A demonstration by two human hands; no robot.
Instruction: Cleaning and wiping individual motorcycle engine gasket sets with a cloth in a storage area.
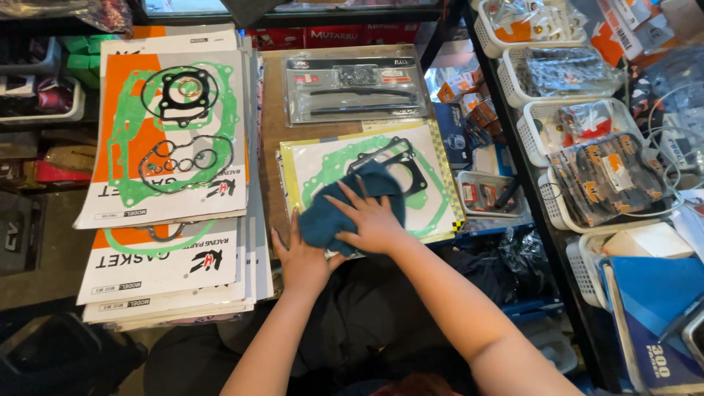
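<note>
Two hands flat, right hand (374,224) fingers spread pressing blue cloth (345,209) on gasket pack (433,191), left hand (302,260) open beside.

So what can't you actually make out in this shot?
Head view only:
- Gasket pack centre: covered by blue cloth and right hand.
- Left hand palm: faces down.
- White baskets contents: too small, glare.
- Lower gasket packs: overlapped by the top pack.

Hands wiping a gasket pack

Right hand (374,220) presses blue cloth (345,205) onto pack (433,191); left hand (301,260) rests at seven o'clock.
</note>
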